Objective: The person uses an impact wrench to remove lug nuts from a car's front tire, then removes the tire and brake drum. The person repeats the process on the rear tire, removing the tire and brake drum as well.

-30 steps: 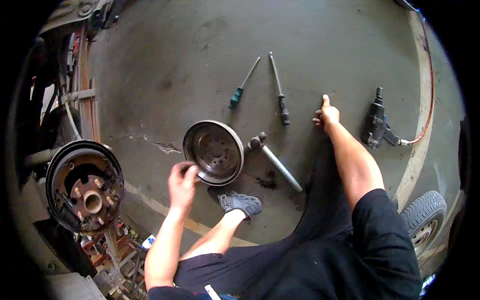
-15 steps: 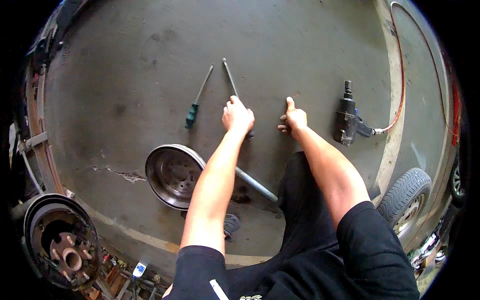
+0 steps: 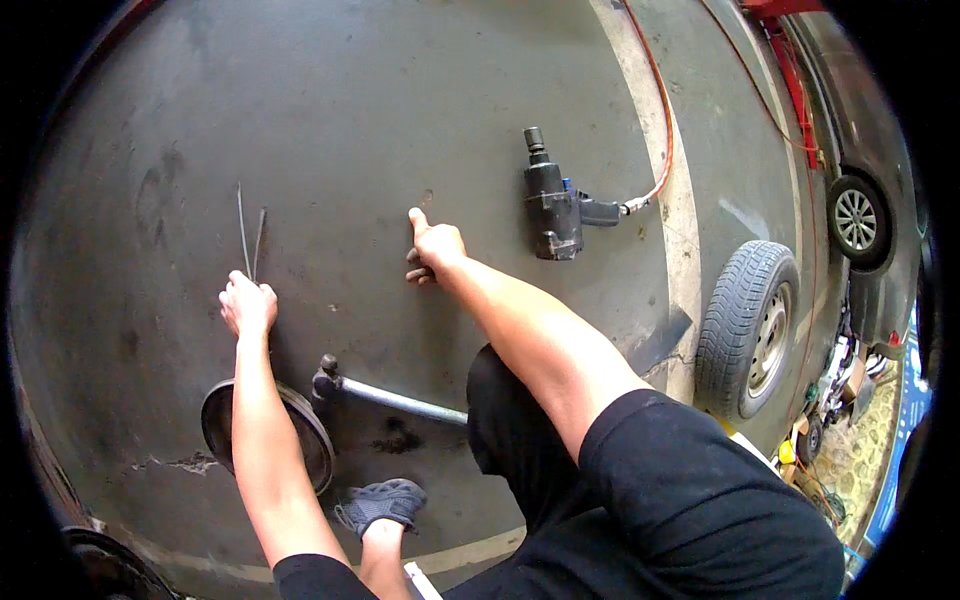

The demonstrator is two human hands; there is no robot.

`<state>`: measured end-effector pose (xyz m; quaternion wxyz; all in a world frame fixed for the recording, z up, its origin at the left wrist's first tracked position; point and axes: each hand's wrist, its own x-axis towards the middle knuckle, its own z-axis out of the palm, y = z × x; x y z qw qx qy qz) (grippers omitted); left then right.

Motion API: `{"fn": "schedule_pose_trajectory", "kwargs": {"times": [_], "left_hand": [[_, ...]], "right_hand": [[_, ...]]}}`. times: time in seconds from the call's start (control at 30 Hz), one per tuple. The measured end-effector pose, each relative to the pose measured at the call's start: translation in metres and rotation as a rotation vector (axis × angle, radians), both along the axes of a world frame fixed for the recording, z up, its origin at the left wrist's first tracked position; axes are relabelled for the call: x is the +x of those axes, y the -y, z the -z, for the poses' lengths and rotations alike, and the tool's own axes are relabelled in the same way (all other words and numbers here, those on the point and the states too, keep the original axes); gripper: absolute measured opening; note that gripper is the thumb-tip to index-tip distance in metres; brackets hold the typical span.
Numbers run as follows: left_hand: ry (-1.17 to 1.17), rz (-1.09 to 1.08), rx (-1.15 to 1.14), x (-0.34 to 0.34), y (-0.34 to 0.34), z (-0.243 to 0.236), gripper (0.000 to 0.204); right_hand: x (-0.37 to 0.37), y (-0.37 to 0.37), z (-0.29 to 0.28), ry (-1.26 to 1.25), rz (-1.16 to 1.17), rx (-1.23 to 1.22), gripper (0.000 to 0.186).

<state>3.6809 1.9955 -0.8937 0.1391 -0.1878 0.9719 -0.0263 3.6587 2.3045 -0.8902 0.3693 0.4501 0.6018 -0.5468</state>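
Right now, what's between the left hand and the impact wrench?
In the head view, the right hand, over grey floor, lies between the left hand and the impact wrench.

Floor's point(image 3: 340, 120) a dull grey-green with dark blotches, and the painted stripe point(image 3: 683, 225) is off-white, kinda grubby. Impact wrench point(image 3: 550, 210) is black with a bit of blue, hose point(image 3: 662, 120) orangey red. Screwdrivers point(image 3: 242, 225) show silvery grey shafts. Hammer point(image 3: 400, 399) has a pale metallic handle, dark head. Shoe's point(image 3: 385, 502) grey, clothes point(image 3: 700, 490) plain black, tyre point(image 3: 733, 320) charcoal with grooved tread.
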Motion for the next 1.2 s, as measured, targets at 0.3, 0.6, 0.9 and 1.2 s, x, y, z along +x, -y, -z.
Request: {"fn": "schedule_pose_trajectory", "kwargs": {"times": [0.3,0.6,0.9,1.2], "left_hand": [[-0.562,-0.357,0.776,0.131,-0.134,-0.068,0.025],[-0.312,-0.848,0.474,0.26,-0.216,0.001,0.066],[-0.412,-0.716,0.412,0.275,-0.189,0.049,0.064],[-0.248,-0.662,0.479,0.261,-0.204,-0.002,0.064]], "right_hand": [[0.004,-0.009,0.006,-0.074,-0.016,-0.095,0.067],[0.065,-0.169,-0.096,-1.581,-0.598,0.52,0.029],[0.022,-0.288,-0.029,-0.748,-1.266,0.931,0.059],[0.034,-0.242,-0.084,-0.292,-1.275,0.798,0.065]]}}
